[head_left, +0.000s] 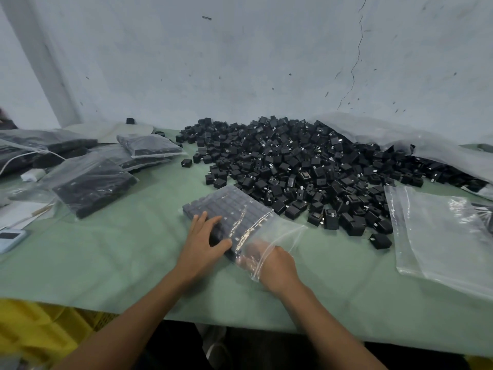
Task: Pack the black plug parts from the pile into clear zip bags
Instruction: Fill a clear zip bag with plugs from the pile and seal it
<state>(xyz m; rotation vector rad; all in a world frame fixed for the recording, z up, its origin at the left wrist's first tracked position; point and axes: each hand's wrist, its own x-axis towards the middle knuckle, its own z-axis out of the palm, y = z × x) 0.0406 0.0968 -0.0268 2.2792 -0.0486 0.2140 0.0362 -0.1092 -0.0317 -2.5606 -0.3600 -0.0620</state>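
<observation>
bare green table (112,252) front left, plug pile (306,166) blocking behind

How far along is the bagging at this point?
Done: several filled clear zip bags lying at left. In hand: left hand presses a nearly full bag while right hand sits inside its mouth. Left: a big pile of black plug parts, with empty bags waiting.

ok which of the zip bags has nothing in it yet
The flat clear bag on the right, beside the pile; the other bags are all filled or being filled.
</observation>
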